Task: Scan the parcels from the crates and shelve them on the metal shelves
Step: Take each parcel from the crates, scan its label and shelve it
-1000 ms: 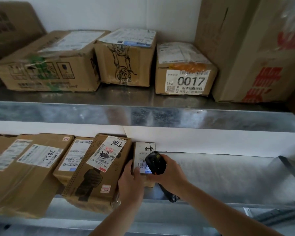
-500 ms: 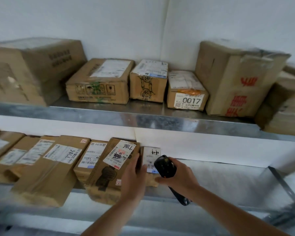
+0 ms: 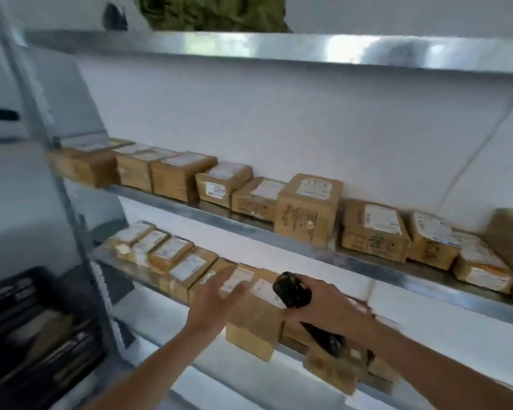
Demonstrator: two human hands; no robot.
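Observation:
My right hand (image 3: 332, 309) grips a black handheld scanner (image 3: 292, 290) in front of the lower metal shelf (image 3: 148, 276). My left hand (image 3: 216, 297) hovers with fingers spread over the row of brown cardboard parcels (image 3: 187, 269) on that shelf; whether it touches them I cannot tell. A flat parcel (image 3: 253, 327) juts over the shelf's front edge just under both hands. A second row of labelled parcels (image 3: 308, 208) lines the middle shelf (image 3: 249, 224). The picture is blurred by motion.
A black crate (image 3: 27, 327) holding brown packets stands at the lower left, beside the shelf's grey upright post (image 3: 71, 208). A top shelf (image 3: 279, 50) carries a green bundle (image 3: 214, 11). White wall runs behind the shelves.
The view has swung left and pulled back, showing the shelf's left end and the crate. My left hand has let go of the small parcel and spread its fingers. The scanner stays in my right hand.

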